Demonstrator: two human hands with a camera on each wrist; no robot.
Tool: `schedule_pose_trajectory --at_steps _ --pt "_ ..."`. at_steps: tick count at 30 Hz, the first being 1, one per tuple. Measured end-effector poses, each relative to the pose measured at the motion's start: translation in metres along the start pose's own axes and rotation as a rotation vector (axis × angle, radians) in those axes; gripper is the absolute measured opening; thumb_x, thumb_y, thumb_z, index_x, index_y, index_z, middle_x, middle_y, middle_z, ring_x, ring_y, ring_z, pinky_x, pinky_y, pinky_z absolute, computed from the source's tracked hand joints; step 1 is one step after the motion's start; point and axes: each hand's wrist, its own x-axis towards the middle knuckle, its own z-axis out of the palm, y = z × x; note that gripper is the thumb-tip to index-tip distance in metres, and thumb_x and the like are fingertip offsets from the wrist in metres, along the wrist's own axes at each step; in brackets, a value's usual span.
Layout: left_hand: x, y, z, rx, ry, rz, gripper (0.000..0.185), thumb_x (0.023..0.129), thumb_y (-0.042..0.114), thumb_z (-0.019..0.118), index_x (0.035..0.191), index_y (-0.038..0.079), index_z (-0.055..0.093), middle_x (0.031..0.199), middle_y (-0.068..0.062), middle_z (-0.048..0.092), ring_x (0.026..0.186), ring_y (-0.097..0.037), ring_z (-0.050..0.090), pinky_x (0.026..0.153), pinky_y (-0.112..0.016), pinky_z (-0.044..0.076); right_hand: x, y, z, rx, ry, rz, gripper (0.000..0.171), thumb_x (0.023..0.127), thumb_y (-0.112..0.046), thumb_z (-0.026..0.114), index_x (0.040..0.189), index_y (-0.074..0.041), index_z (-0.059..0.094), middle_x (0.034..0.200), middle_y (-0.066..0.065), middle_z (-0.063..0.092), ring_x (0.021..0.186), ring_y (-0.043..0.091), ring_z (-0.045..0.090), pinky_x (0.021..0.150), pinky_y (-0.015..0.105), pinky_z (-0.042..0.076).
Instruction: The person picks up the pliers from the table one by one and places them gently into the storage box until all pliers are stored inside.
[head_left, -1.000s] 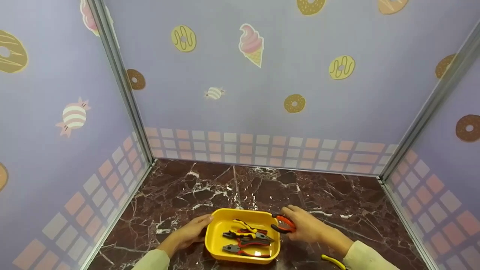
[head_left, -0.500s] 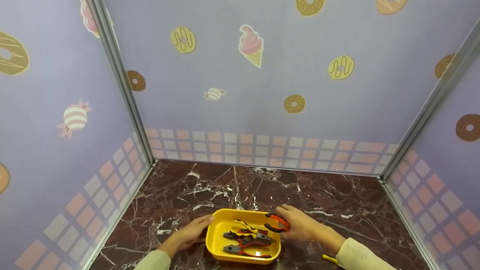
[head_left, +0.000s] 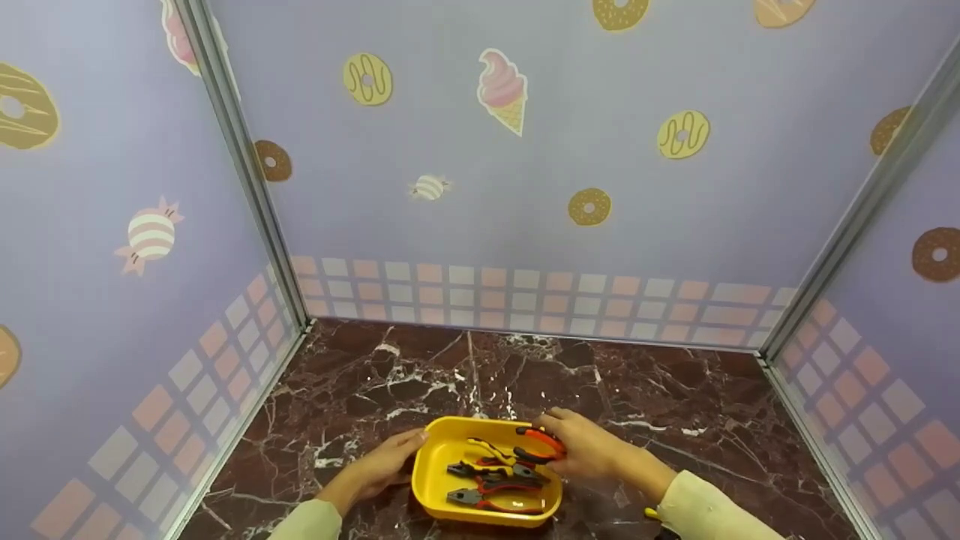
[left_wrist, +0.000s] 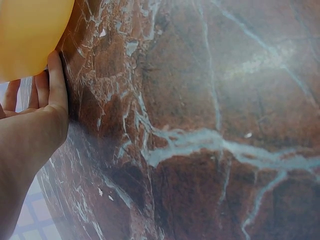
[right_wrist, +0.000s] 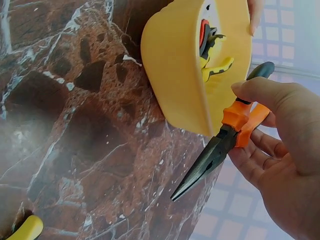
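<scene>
The bench (head_left: 420, 375) is seen as polished dark red marble, glossy and veined in white. The tray (head_left: 430, 480) appears as smooth yellow plastic with a slight sheen. The long-nose pliers (right_wrist: 220, 150) are shown with matt dark metal tips and orange handles of rubbery-looking plastic. The walls (head_left: 525, 247) are covered in a matt printed sheet, framed by brushed metal strips (head_left: 247, 180).

Two bare hands, left hand (head_left: 379, 469) and right hand (head_left: 592, 450), emerge from long pale cream sleeves (head_left: 694, 514) ending at the wrists.
</scene>
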Motion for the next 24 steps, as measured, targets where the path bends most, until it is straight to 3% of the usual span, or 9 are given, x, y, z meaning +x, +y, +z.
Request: schedule_pose_trajectory --at_steps 4,11,17,22,24 --pt "0.001 0.0 0.0 0.007 0.007 -0.006 0.069 0.115 0.043 0.046 0.162 -0.005 0.033 0.151 -0.027 0.054 0.129 -0.034 0.062 0.104 -0.053 0.057 0.004 -0.004 0.0 0.0 -0.012 0.017 0.057 0.088 -0.031 0.087 0.137 -0.013 0.064 0.122 0.006 0.064 0.103 0.02 0.062 0.083 0.041 0.058" --pt "0.001 -0.002 0.0 0.003 0.014 -0.006 0.072 0.114 0.043 0.048 0.163 -0.006 0.031 0.153 -0.029 0.051 0.13 -0.035 0.061 0.103 -0.054 0.057 0.011 -0.012 0.003 -0.006 -0.008 -0.001 0.056 0.084 -0.023 0.087 0.135 -0.012 0.065 0.126 0.009 0.064 0.108 0.023 0.062 0.087 0.042 0.059" --pt "0.0 -0.002 0.001 0.002 0.015 0.0 0.069 0.115 0.043 0.047 0.162 -0.005 0.033 0.151 -0.027 0.053 0.13 -0.034 0.062 0.104 -0.054 0.057 0.017 -0.02 0.005 -0.012 -0.031 0.014 0.057 0.086 -0.024 0.086 0.138 -0.012 0.064 0.139 0.017 0.061 0.124 0.035 0.062 0.101 0.052 0.057" --pt "0.0 -0.002 0.001 -0.003 0.016 0.006 0.069 0.115 0.042 0.046 0.162 -0.006 0.032 0.152 -0.028 0.052 0.131 -0.036 0.061 0.105 -0.055 0.056 0.023 -0.025 0.007 -0.022 -0.021 -0.009 0.056 0.085 -0.024 0.088 0.135 -0.013 0.067 0.128 0.011 0.064 0.111 0.027 0.064 0.093 0.046 0.059" --pt "0.0 -0.002 0.001 -0.003 0.017 0.004 0.07 0.115 0.042 0.047 0.163 -0.006 0.031 0.152 -0.028 0.052 0.131 -0.036 0.061 0.105 -0.055 0.055 0.025 -0.026 0.008 -0.024 -0.021 -0.007 0.057 0.085 -0.026 0.088 0.136 -0.014 0.067 0.129 0.012 0.063 0.112 0.028 0.064 0.095 0.047 0.058"
